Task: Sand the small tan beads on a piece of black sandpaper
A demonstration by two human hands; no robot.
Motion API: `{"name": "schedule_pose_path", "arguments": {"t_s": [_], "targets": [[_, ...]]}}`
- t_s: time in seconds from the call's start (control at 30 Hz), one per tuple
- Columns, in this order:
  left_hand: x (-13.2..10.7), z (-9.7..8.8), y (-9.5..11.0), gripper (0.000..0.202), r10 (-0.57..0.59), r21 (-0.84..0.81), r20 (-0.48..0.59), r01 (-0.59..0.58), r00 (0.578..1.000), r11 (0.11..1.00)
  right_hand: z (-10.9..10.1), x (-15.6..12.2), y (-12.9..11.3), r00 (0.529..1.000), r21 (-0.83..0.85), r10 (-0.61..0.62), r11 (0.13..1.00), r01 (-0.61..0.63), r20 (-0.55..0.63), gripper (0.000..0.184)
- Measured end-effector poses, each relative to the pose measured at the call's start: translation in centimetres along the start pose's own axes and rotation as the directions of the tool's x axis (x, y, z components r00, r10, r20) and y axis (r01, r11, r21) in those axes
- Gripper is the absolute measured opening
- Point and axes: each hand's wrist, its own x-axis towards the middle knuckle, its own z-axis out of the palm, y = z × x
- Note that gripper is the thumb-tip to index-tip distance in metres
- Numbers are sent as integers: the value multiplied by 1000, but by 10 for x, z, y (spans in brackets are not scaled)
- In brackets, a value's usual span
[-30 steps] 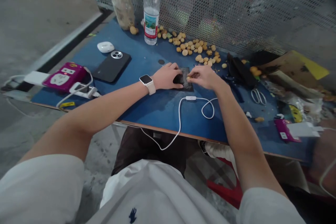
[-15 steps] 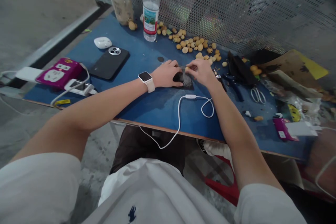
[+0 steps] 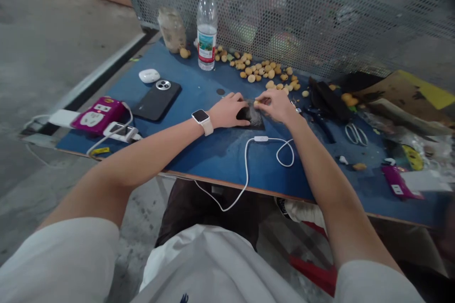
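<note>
Head view: the left hand (image 3: 227, 111) is cupping a dark lump (image 3: 243, 113) on a black mat (image 3: 259, 123) mid-table — the right hand (image 3: 275, 105) is pinching a small yellow nut (image 3: 256, 103) just beside it, loose nuts (image 3: 256, 73) are lying upper centre, a water bottle (image 3: 207, 28) is standing behind them.

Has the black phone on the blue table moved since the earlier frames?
No. The black smartphone sits in the same place relative to the white earbud case and the water bottle. Only the head camera's view has shifted.
</note>
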Motion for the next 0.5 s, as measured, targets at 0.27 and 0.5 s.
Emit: {"name": "schedule_pose_path", "arguments": {"t_s": [0.27,0.5], "targets": [[-2,-7,3,77,-7,24,32,7,999,1000,3,0,-9,998,-12,21,1000,-21,-60,10],[-4,-11,2,71,-9,46,53,7,999,999,-4,-4,-26,986,65,50,996,-61,159,3]]}}
